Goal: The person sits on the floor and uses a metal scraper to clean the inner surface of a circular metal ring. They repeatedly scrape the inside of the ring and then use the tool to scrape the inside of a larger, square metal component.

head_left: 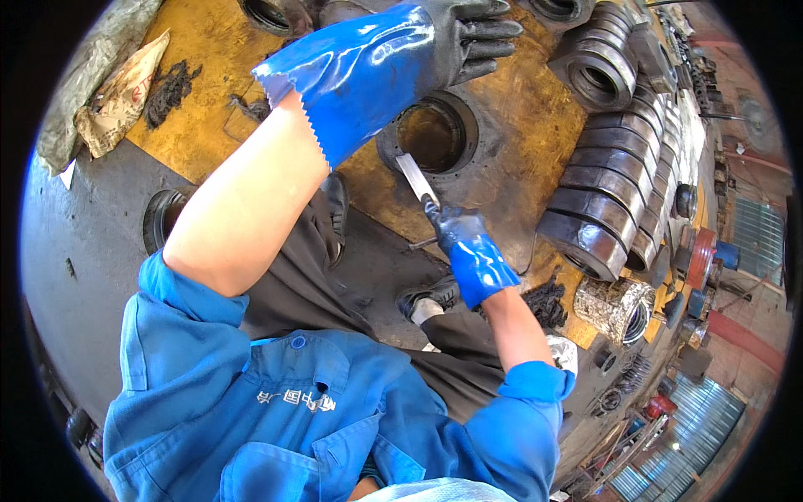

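Note:
My right hand (462,231), in a blue and black rubber glove, is closed round one end of a flat, pale metal tool like a file or scraper (416,177). The tool's far end reaches the near left rim of a dark, round metal ring (470,134) on the oily yellow work surface. Through the ring's opening a brownish surface shows. Up beyond the ring, my left hand (464,40) wears the same kind of long glove. Its fingers are stretched out and hold nothing that I can see.
Rows of heavy dark metal rings (598,184) lie on the right, beside a wrapped, shiny roll (615,308). Dark rags (173,94) and a crumpled printed sack (121,96) are at the far left. Another round metal piece (159,219) sits left of my left forearm.

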Available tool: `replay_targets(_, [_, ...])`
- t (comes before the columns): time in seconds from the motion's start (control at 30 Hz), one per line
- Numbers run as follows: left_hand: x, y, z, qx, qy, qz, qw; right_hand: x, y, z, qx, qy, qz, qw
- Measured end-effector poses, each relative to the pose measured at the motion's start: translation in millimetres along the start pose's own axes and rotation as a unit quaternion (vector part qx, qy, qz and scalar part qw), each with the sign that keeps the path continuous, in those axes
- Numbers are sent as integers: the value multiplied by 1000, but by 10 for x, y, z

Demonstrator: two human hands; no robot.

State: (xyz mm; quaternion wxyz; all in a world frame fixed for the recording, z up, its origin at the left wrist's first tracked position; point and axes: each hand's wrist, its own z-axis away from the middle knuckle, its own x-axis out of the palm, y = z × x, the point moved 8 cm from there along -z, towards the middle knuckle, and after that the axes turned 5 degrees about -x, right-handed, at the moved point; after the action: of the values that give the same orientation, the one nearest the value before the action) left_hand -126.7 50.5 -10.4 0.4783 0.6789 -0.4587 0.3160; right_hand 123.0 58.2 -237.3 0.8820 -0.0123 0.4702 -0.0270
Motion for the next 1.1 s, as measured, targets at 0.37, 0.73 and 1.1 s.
replay_targets(0.37, [246, -29, 119, 97, 79, -75, 989, -167, -164, -1, -37, -21, -8, 999])
replay_targets(0.73, [92, -29, 4, 45, 61, -34, 997, -554, -383, -237, 9, -16, -53, 998])
replay_targets(1.1, [-94, 253, -38, 0, 272, -44, 961, -1213, -29, -1224, 170, -72, -150, 971])
